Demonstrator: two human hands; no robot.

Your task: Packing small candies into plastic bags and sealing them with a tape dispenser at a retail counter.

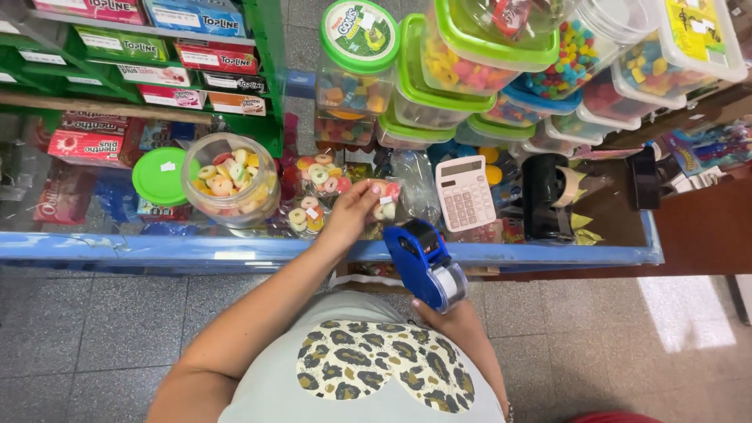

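Pinching a small clear bag of ring-shaped gummy sweets (384,197) at frame centre, the left hand (352,213) closes its fingertips on it above the blue-edged glass counter (548,254). Just below, the right hand (446,313) grips a blue handheld price-label gun (424,262). Left of centre stands an open clear plastic jar of gummy rings (231,180).

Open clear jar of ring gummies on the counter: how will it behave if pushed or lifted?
The clear jar looks like rigid plastic, so probably stiff. It is roughly half full of ring gummies, so likely moderately heavy and stable enough to slide. Its green lid lies beside it, so tilting would probably spill sweets.
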